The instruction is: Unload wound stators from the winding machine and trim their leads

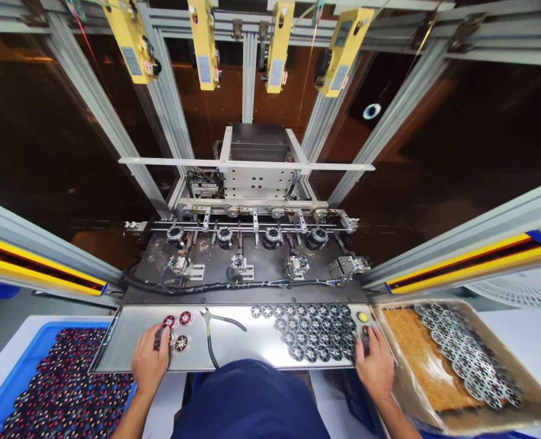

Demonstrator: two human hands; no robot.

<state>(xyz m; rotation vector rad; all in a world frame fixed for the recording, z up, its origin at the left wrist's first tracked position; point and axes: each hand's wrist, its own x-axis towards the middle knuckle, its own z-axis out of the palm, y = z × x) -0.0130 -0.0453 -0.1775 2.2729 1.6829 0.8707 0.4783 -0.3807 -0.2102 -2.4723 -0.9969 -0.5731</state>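
Desk (256,342): bright metal, spanning from left grip to right grip, in front of a blue-clad lap (250,405).
Left grip (150,360): fingers curled over a dark piece; cannot tell whether pinching or only touching.
Right grip (375,361): thumb and fingers around something dark at the desk's right end; hold too covered to tell.
Red-wound cores (181,342): four, just beside the left grip, partly under its fingertips.
Cutting pliers (209,329): right of the left grip, handles splayed.
Dark cores (301,338): in close rows, left of the right grip, nearest ones almost at its thumb.
Blue tray (21,369): left of the left grip, filled with wound cores.
Plastic-lined box (538,396): right of the right grip, holding more silvery cores.
Yellow button (362,317): just beyond the right grip.
Round fixtures (225,236): four in a row on a black machine plate (152,262), well beyond both grips.
Yellow units (277,58): four, hanging from the frame, farther off and above.
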